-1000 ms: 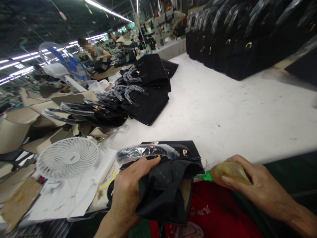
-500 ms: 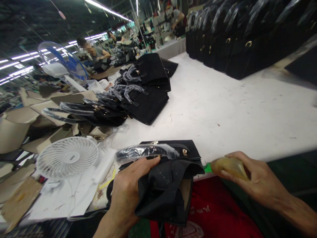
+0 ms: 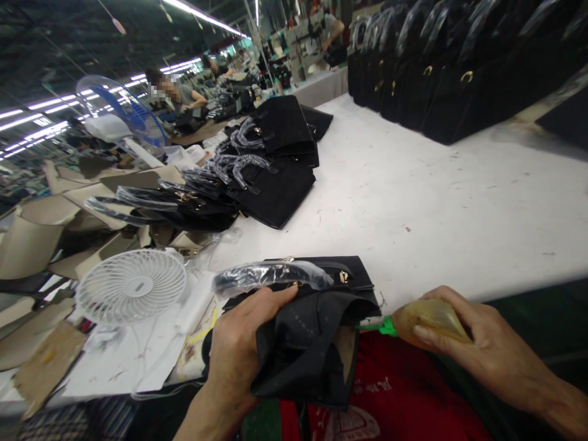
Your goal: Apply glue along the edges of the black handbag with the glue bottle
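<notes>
My left hand (image 3: pixel 243 343) is closed on a black handbag (image 3: pixel 303 355) at the table's front edge, thumb on top near a gold fitting. The bag's near side is folded open and shows a beige inside; its handle (image 3: pixel 271 274) is wrapped in clear plastic. In my right hand (image 3: pixel 478 337) is a yellowish squeeze bottle (image 3: pixel 427 321) with a green nozzle (image 3: pixel 386 327). The thin nozzle tip points left to the bag's open edge; whether it touches is hidden.
A white fan (image 3: pixel 138 286) stands on the left. Behind it lie several black handbags (image 3: pixel 275 190) in a pile, and beige pieces (image 3: pixel 41 226). A row of black bags (image 3: pixel 436 98) stands at the back right of the white table (image 3: pixel 413 202). People sit farther back.
The bottle has moved slightly right and down, so more of its green nozzle shows. My left hand keeps its hold on the bag. The view has shifted slightly.
</notes>
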Available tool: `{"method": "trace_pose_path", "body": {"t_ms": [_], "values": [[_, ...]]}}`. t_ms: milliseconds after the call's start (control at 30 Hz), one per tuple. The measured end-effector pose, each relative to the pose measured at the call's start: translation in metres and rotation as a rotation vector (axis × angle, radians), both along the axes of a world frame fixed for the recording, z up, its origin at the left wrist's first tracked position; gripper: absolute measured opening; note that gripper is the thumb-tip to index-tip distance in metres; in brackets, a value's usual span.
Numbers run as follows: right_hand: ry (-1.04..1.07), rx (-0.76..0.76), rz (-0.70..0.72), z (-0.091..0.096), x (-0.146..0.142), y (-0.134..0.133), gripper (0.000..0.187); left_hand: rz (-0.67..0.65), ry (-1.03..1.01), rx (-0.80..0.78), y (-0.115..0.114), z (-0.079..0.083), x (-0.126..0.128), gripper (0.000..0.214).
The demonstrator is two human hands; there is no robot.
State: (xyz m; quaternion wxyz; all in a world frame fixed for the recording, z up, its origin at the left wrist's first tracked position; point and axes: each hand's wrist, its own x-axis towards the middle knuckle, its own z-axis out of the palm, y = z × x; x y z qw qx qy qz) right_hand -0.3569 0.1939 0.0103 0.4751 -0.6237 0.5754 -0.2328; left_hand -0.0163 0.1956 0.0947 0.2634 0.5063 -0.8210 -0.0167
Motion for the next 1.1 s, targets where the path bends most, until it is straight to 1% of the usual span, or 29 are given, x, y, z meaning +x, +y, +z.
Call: {"method": "trace_pose_path", "body": {"t_ms": [67, 133, 267, 400, 533, 667, 800, 967, 1100], "values": [[-0.084, 0.067, 0.037, 0.006, 0.001, 0.005, 0.044, -0.001, 0.0, 0.001, 0.001, 0.0, 0.001, 0.024], [-0.127, 0.091, 0.073, 0.01, 0.001, 0.008, 0.043, -0.006, 0.008, -0.006, 0.002, 0.0, 0.001, 0.023], [-0.044, 0.065, 0.069, 0.013, -0.002, 0.009, 0.041, 0.012, 0.001, -0.012, 0.003, 0.001, 0.001, 0.023], [-0.147, 0.092, 0.112, 0.018, -0.002, 0.009, 0.039, -0.003, 0.005, -0.014, 0.005, 0.0, 0.002, 0.025], [-0.079, 0.082, 0.088, 0.019, -0.001, 0.008, 0.034, 0.034, 0.015, 0.01, 0.007, -0.001, 0.002, 0.026], [-0.147, 0.077, 0.084, 0.017, -0.003, 0.009, 0.036, 0.056, 0.036, 0.042, 0.008, -0.002, 0.002, 0.026], [-0.01, 0.022, 0.037, 0.018, -0.002, 0.007, 0.036, 0.042, 0.047, 0.049, 0.007, -0.003, 0.002, 0.027], [-0.081, 0.057, 0.115, 0.021, 0.0, 0.004, 0.042, 0.029, 0.037, 0.025, 0.005, -0.001, 0.002, 0.024], [0.011, 0.088, 0.09, 0.021, 0.001, 0.004, 0.045, 0.038, 0.033, 0.025, 0.005, 0.0, 0.001, 0.025]]}}
